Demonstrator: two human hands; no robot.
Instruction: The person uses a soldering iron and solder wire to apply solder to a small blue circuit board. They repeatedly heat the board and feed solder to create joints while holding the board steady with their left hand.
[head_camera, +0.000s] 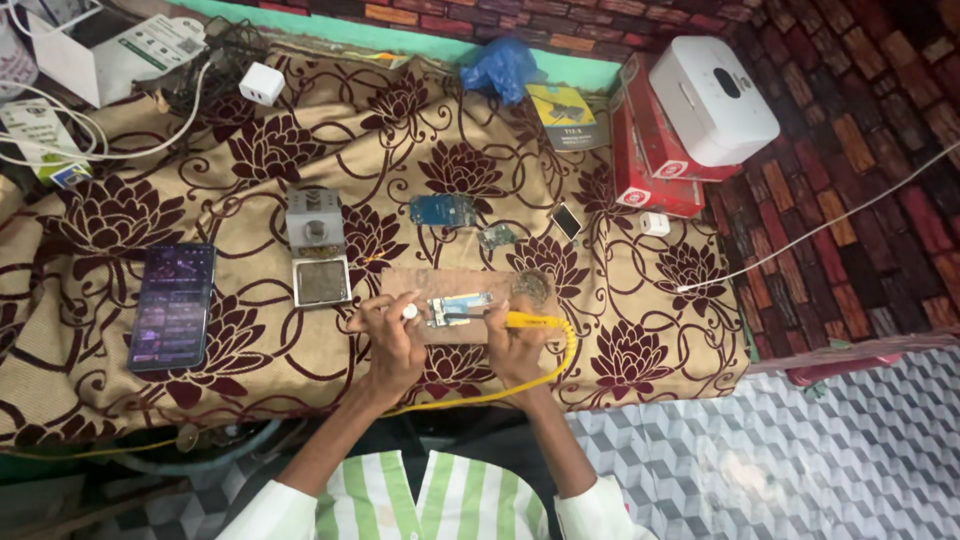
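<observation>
A small circuit board (458, 307) lies on a brown wooden work board (470, 283) on the flowered cloth. My left hand (388, 340) rests at the board's left end, fingers closed on a small white-tipped piece (409, 312) beside the circuit board. My right hand (517, 345) grips a yellow-handled soldering iron (530, 321) whose tip points left at the circuit board. Its yellow cord (560, 365) loops round my right wrist and runs off to the left.
A phone with a lit screen (172, 305) lies at the left. A grey metal stand with a square sponge tray (319, 262) sits left of the board. Behind are a blue circuit board (441, 210), red boxes (655, 150) and a white device (712, 98).
</observation>
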